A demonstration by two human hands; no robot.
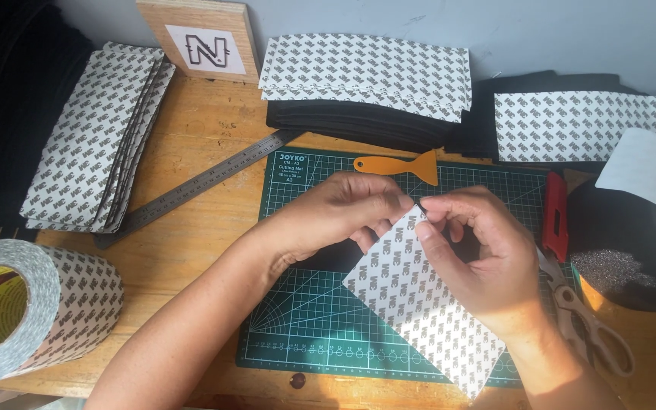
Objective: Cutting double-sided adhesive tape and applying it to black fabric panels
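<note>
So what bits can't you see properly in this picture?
- Head view: the top corner of the patterned sheet is hidden by the left hand and right hand.
- The tape roll is cut off by the left edge.
- The scissors blades are covered by the right hand.

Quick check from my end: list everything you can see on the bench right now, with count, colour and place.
Patterned sheet: one, white with grey print, pinched at its top corner over the mat.
Cutting mat: one, green, centre.
Scraper: one, orange, top edge of the mat.
Steel ruler: one, silver, lying diagonally left of the mat.
Tape roll: one, large, patterned liner, bottom left.
Sheet stacks: three, same print, left, top centre and top right.
Utility knife: one, red, right of the mat.
Scissors: one pair, pale handles, lower right.
Wooden board: one, upright at the back.
Left hand; right hand: both pinching the sheet's corner.
</note>
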